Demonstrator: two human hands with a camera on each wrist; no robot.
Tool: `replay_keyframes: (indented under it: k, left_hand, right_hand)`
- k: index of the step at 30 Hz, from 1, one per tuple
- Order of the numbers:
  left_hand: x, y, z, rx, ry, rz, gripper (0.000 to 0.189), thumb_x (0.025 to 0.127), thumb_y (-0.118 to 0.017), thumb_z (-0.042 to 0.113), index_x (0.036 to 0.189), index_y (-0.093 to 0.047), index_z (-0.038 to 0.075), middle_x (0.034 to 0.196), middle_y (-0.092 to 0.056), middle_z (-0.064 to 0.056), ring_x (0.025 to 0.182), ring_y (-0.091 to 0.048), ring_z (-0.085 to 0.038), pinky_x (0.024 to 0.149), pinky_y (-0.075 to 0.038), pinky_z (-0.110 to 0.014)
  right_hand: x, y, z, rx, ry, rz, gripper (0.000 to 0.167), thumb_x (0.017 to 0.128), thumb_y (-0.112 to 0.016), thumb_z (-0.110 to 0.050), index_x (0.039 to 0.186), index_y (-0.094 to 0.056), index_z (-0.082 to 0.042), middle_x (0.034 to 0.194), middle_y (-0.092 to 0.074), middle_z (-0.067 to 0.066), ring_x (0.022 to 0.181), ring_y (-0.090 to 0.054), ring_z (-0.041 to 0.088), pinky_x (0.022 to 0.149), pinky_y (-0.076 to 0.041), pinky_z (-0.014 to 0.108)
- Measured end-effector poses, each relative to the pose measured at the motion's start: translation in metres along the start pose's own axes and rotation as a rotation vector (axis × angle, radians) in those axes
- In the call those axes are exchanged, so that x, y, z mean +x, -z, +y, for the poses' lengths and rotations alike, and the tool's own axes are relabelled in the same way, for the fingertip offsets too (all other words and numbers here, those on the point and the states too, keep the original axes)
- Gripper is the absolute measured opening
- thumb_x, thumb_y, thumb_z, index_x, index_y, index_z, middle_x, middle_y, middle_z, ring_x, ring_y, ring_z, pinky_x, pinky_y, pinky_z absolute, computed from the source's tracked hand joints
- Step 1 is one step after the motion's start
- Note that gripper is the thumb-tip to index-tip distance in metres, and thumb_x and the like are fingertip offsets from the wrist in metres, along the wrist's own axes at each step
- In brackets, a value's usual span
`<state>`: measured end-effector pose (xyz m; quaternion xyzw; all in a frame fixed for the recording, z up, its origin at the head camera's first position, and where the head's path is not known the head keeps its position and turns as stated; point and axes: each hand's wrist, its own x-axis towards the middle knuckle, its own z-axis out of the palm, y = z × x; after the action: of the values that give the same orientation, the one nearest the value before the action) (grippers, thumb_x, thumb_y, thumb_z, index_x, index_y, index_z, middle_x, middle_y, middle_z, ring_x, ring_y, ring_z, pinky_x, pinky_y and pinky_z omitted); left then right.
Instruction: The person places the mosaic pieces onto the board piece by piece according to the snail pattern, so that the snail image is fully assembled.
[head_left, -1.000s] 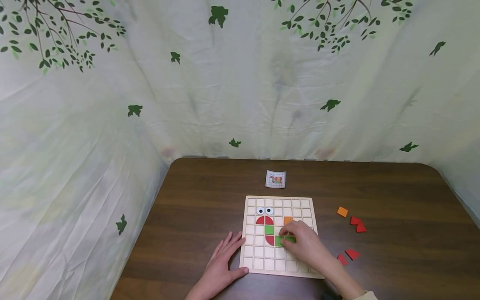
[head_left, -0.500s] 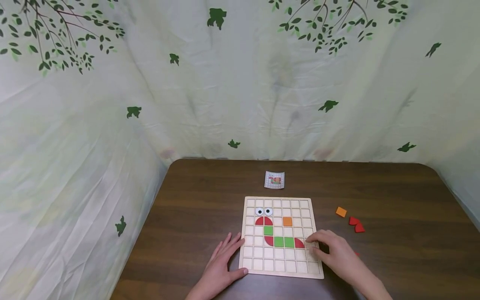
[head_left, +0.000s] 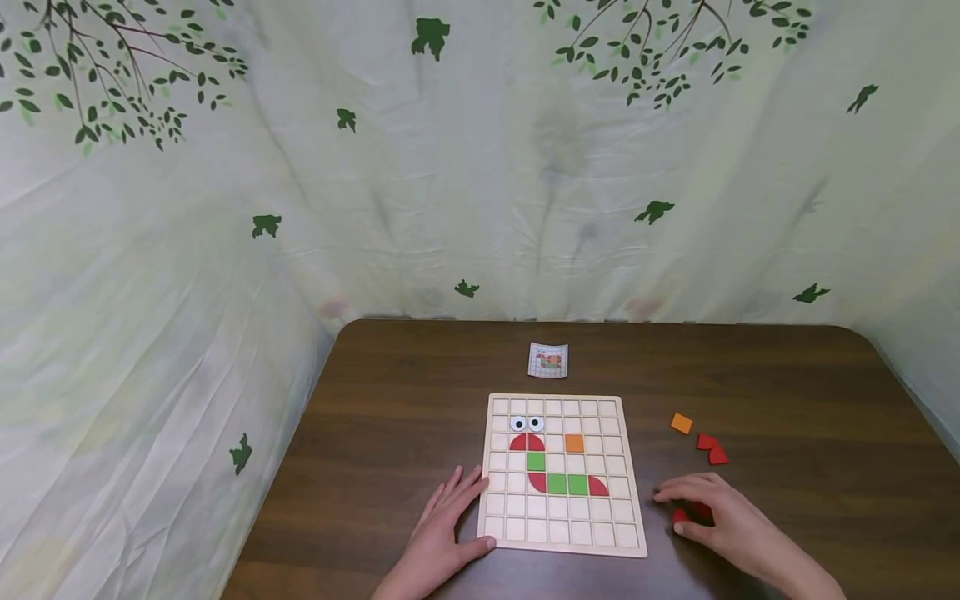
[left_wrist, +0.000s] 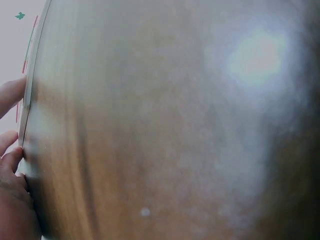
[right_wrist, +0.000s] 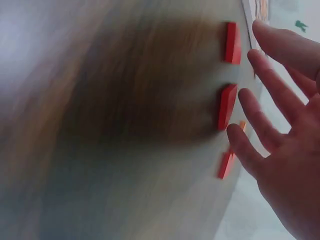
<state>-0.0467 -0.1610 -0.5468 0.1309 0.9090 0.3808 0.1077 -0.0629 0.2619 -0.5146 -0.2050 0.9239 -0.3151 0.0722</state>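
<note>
A pale wooden grid board (head_left: 558, 533) lies on the table. Two eye tiles (head_left: 536, 423), red quarter-circle tiles (head_left: 597, 486), green squares (head_left: 557, 483) and one orange square (head_left: 573, 443) sit in its cells. My left hand (head_left: 444, 529) rests against the board's left edge, fingers spread and fairly straight. To the right of the board my right hand (head_left: 731, 521) hovers over two loose red tiles, partly hiding them, its thumb close to one red tile (head_left: 679, 516). In the right wrist view its fingers are spread, apart from the red tiles (right_wrist: 227, 107).
A small picture card (head_left: 548, 361) lies beyond the board. At the right lie a loose orange square (head_left: 682, 423) and two red tiles (head_left: 717, 456) touching each other. A printed curtain (head_left: 510, 167) hangs behind the brown table (head_left: 405, 392).
My right hand has drawn back from the board to the loose red tiles at the right. A red quarter-circle now shows at the right end of the green row. The left hand stays put.
</note>
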Motion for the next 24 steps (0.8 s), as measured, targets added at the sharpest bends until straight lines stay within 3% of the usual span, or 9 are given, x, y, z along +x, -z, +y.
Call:
replay_keyframes:
  k: [8, 14, 18, 24]
  left_hand:
    - [0.000, -0.001, -0.001, 0.003, -0.004, 0.003, 0.076, 0.082, -0.076, 0.047, 0.148, -0.046, 0.023, 0.156, -0.034, 0.006, 0.149, -0.015, -0.027, 0.114, -0.010, -0.056]
    - [-0.001, -0.001, -0.001, 0.003, -0.004, 0.001, 0.076, 0.082, -0.076, 0.046, 0.148, -0.046, 0.023, 0.156, -0.034, 0.006, 0.149, -0.015, -0.027, 0.114, -0.010, -0.056]
    - [0.000, -0.001, 0.000, 0.000, 0.002, -0.002, 0.076, 0.082, -0.076, 0.046, 0.148, -0.046, 0.023, 0.157, -0.034, 0.005, 0.149, -0.015, -0.027, 0.114, -0.010, -0.056]
    - [0.000, -0.001, 0.001, 0.000, 0.009, -0.001, 0.076, 0.082, -0.076, 0.046, 0.148, -0.046, 0.024, 0.157, -0.034, 0.005, 0.149, -0.015, -0.027, 0.114, -0.010, -0.057]
  right_hand:
    - [-0.008, 0.001, 0.010, -0.046, 0.090, 0.012, 0.043, 0.077, -0.081, -0.011, 0.112, -0.071, -0.035, 0.122, -0.060, -0.011, 0.112, -0.049, 0.016, 0.085, -0.050, 0.031]
    - [-0.005, -0.007, 0.013, -0.099, 0.144, 0.128, 0.046, 0.070, -0.085, -0.004, 0.103, -0.073, -0.034, 0.113, -0.061, -0.012, 0.104, -0.048, 0.013, 0.082, -0.048, 0.029]
    - [-0.001, -0.010, 0.013, -0.118, 0.125, 0.174, 0.044, 0.068, -0.087, -0.004, 0.097, -0.073, -0.034, 0.107, -0.060, -0.017, 0.099, -0.050, 0.009, 0.079, -0.048, 0.031]
    - [0.006, -0.008, 0.014, -0.089, 0.115, 0.159, 0.038, 0.070, -0.087, -0.010, 0.094, -0.069, -0.033, 0.099, -0.059, -0.020, 0.091, -0.053, 0.006, 0.075, -0.050, 0.031]
